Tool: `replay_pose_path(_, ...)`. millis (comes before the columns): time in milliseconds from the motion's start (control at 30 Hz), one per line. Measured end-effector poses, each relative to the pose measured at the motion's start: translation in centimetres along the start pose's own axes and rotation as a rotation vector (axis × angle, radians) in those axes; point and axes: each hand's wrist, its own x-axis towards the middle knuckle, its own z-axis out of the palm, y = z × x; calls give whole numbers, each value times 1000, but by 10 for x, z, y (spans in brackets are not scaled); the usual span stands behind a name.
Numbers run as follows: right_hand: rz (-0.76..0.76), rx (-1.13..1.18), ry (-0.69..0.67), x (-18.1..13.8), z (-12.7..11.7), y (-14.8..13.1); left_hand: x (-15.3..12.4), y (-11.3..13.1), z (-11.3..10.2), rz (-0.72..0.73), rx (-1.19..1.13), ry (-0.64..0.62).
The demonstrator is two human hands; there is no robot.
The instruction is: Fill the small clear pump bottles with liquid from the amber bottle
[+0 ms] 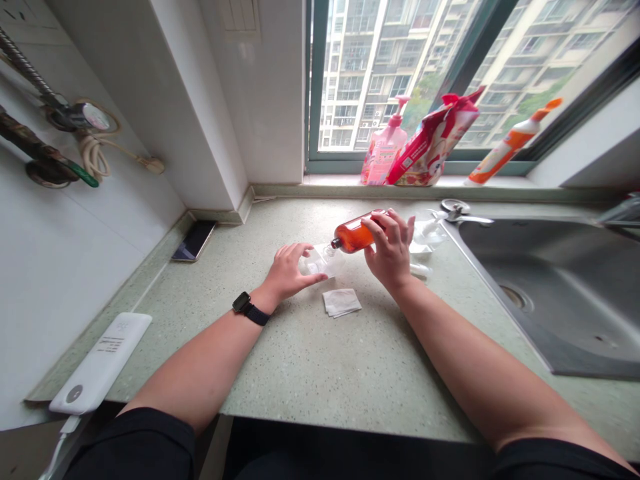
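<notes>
My right hand [391, 248] grips an orange bottle [353, 236] and tips it nearly flat, its neck pointing left. The neck meets a small clear container [320, 261] that my left hand [289, 269] holds steady on the green countertop [310, 353]. A black watch sits on my left wrist. A folded white tissue [341, 302] lies just in front of both hands. Some clear plastic pieces [425, 235] rest behind my right hand.
A steel sink [560, 287] fills the right side. On the window sill stand a pink pump bottle [384, 150], a red refill pouch [433, 141] and an orange-capped bottle [510, 143]. A phone [194, 240] lies by the wall, a white power bank [103, 363] at the near left edge.
</notes>
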Motion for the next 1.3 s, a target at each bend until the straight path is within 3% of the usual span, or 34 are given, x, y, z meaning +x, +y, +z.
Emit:
replay_pose_path(1133,14,15,-30,0,-2,1,-1,0,0,5,-4,-3)
replay_pose_path(1300,-18,11,16,0,-1,1,-1,1,-1,9,0,-6)
